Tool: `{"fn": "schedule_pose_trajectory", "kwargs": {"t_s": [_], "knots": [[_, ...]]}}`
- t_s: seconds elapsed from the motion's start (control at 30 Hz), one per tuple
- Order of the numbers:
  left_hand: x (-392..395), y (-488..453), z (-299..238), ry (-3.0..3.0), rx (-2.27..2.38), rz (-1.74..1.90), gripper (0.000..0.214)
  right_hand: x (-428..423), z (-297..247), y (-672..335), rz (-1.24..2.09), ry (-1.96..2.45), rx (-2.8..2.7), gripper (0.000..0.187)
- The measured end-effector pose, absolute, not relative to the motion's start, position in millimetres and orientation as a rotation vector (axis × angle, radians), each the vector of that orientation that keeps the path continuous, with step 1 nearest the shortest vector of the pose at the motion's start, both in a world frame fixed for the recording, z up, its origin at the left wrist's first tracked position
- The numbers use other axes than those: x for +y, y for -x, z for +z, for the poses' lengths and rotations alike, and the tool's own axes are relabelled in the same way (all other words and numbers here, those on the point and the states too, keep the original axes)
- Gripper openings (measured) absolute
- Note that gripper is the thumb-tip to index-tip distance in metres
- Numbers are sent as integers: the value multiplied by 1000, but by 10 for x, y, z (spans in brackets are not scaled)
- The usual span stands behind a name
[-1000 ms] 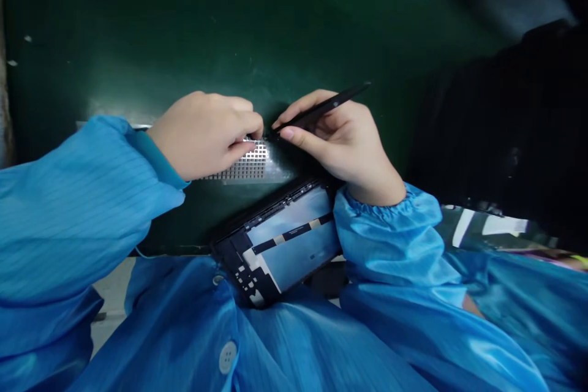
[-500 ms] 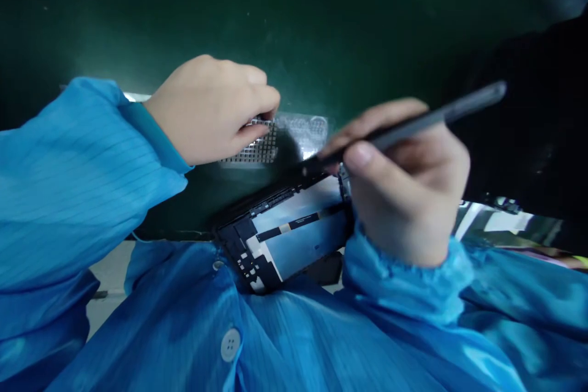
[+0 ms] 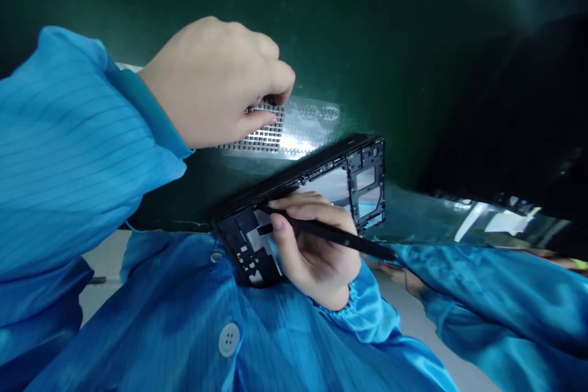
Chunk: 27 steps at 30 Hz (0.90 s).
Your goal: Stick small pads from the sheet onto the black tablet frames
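My left hand (image 3: 220, 79) is closed, with thumb and forefinger pinching a sheet of small dark squares set in a grid (image 3: 269, 135) on clear film. Below it, an opened black phone or tablet housing (image 3: 367, 162) lies tilted against my blue smock, its inner parts and silvery panels facing up. Black tweezers (image 3: 328, 233) are in my closed right hand (image 3: 316, 251), which is over the left part of the housing. The tweezer tips point at its upper left edge; whether they hold a small piece, I cannot tell. My right hand covers the housing's middle.
Clear film (image 3: 316, 119) extends beyond the gridded sheet across the dark green tabletop (image 3: 367, 43). A large black shape (image 3: 509, 110) stands at the right. Another person's blue sleeve (image 3: 496, 300) reaches in at lower right, close to my right arm.
My right hand has moved left and down with the tweezers, from the right end of the housing to its left part. My left hand still pinches the gridded sheet.
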<state>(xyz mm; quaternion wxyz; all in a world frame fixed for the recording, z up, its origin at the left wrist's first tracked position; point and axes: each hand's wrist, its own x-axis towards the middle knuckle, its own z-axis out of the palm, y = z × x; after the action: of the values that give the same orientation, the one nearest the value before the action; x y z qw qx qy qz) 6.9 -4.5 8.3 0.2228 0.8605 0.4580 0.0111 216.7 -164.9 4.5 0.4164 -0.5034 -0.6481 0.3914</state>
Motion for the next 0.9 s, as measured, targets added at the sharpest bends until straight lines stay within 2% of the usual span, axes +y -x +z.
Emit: {"fn": "schedule_pose_trajectory", "kwargs": {"t_s": [0.1, 0.27, 0.47, 0.6, 0.9], "knots": [[-36, -40, 36, -2370, 1237, 120, 37, -1421, 224, -2268, 1066, 1289, -1718, 38], [-22, -3, -6, -2372, 1211, 160, 38, -458, 294, -2431, 1165, 1306, -1803, 14], [-22, 24, -53, -2332, 1200, 216, 38, 99, 14, -2461, 1409, 1230, -1819, 42], [-14, 26, -74, -2368, 1192, 229, 40, 55, -4, -2468, 1417, 1172, -1820, 40], [-31, -32, 36, -2458, 1257, 18, 42, 216, -58, -2524, 1327, 1073, -1978, 36]]}}
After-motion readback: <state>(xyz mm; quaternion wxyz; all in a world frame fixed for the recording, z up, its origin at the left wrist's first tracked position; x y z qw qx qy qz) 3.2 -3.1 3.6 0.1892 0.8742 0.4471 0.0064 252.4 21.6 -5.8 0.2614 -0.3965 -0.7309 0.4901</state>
